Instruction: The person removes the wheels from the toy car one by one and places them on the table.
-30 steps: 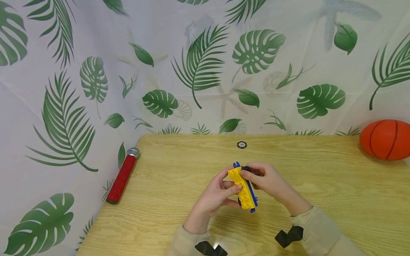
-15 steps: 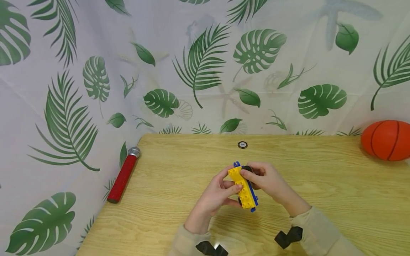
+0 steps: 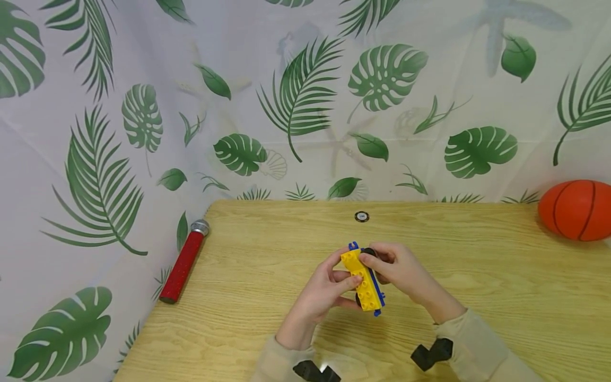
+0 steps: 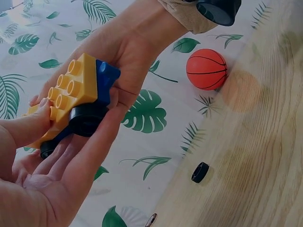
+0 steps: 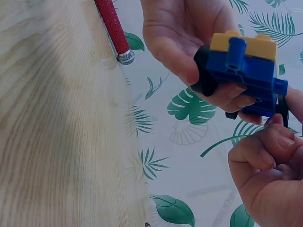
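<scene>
A toy car of yellow studded brick on a blue base, with black wheels, is held above the table. My left hand grips it from the left, thumb on the yellow studs and fingers beneath. At the car's far right corner, my right hand pinches a black wheel between thumb and fingers. The right wrist view shows that wheel at the blue base beside the right fingers; whether it is fixed on cannot be made out. Another wheel faces the left wrist camera.
A red microphone lies at the table's left edge. Toward the back is a round chip, and an orange basketball sits at the back right. The left wrist view also shows a small black disc on the table.
</scene>
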Demonstrator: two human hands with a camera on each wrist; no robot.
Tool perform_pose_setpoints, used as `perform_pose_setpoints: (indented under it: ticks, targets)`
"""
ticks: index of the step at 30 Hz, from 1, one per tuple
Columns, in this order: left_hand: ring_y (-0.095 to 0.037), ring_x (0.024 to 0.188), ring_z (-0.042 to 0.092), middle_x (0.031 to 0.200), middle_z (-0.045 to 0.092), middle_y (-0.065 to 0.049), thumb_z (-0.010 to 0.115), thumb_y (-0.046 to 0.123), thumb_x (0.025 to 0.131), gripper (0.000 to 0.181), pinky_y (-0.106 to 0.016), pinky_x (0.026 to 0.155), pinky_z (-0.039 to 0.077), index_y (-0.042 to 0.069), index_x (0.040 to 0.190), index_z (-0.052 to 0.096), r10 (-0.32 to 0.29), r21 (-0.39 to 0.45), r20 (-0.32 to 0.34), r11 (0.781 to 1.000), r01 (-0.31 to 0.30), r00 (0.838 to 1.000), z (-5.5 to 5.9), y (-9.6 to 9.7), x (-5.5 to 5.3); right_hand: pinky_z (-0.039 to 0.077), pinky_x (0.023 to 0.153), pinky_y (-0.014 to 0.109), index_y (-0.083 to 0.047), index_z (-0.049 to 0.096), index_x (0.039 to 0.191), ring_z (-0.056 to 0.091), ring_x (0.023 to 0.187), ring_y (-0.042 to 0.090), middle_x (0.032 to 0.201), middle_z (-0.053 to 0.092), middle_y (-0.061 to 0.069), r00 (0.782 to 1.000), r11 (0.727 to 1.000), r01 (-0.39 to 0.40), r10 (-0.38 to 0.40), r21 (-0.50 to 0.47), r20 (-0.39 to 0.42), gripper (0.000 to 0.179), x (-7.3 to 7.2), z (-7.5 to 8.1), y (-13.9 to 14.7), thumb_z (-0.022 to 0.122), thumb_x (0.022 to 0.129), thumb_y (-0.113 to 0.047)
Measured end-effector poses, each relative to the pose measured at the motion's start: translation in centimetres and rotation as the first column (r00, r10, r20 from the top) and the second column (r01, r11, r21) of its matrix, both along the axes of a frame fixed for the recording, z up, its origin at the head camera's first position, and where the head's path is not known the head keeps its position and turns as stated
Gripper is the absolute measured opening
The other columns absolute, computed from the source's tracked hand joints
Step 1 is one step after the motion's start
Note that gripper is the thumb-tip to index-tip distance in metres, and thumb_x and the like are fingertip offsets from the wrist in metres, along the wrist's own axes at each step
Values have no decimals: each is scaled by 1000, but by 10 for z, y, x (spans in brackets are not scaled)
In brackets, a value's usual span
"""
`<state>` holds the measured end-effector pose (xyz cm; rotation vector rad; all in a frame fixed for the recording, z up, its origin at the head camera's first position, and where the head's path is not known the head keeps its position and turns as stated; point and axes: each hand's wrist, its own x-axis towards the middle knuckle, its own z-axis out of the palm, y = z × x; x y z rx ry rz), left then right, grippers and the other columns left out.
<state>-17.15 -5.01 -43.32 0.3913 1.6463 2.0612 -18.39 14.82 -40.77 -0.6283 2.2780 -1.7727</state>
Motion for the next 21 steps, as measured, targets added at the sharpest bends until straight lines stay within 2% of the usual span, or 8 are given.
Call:
perform_pose_setpoints:
  ticks: [8, 12, 14, 18, 19, 21]
  targets:
    - [-16, 84, 70, 108, 71, -19, 57, 6, 99, 53, -58, 75, 58, 21, 147, 42, 19, -3, 2, 1000, -19, 1000, 0, 2, 0, 40, 49, 20, 2, 58, 91, 37, 52, 7, 62, 39, -1, 1000, 999, 25, -25, 20, -3, 28, -1, -3, 1, 55, 103, -23]
    - [-16, 86, 69, 111, 69, -23, 57, 7, 99, 54, -58, 76, 58, 20, 149, 40, 24, -11, 1, 1000, -24, 1000, -1, 4, 1, 40, 49, 21, 1, 60, 91, 37, 52, 8, 63, 40, 1, 999, 998, 49, -48, 37, -12, 26, 1, -4, 1, 56, 102, -23]
    - [-17, 85, 70, 110, 70, -24, 59, 8, 99, 56, -58, 75, 58, 20, 150, 39, 50, -33, -10, 998, -51, 999, -2, 5, 1, 38, 48, 21, -3, 58, 86, 38, 51, 8, 62, 39, 0, 992, 990, 110, -105, 83, -63, 26, 2, -4, 2, 58, 101, -24]
    - [-19, 83, 70, 103, 71, -19, 61, 8, 98, 55, -55, 71, 60, 20, 148, 42, 116, -54, -9, 992, -117, 993, -7, 2, 1, 35, 47, 22, -8, 53, 76, 38, 48, 9, 58, 38, -3, 964, 959, 228, -198, 166, -179, 31, 1, -2, 5, 63, 98, -27]
    - [-20, 83, 71, 101, 71, -17, 62, 8, 97, 55, -53, 69, 61, 21, 147, 43, 135, -57, -7, 989, -135, 991, -8, 2, 0, 34, 46, 23, -9, 52, 76, 38, 48, 9, 57, 38, -3, 958, 953, 246, -211, 178, -196, 31, 1, -2, 6, 63, 98, -28]
    - [-21, 84, 71, 101, 71, -17, 62, 7, 97, 54, -50, 68, 61, 21, 147, 43, 146, -40, -3, 988, -146, 989, -9, 0, -2, 36, 46, 24, -8, 55, 80, 39, 47, 11, 56, 39, -2, 966, 961, 222, -194, 165, -172, 29, -1, -1, 9, 61, 99, -28]
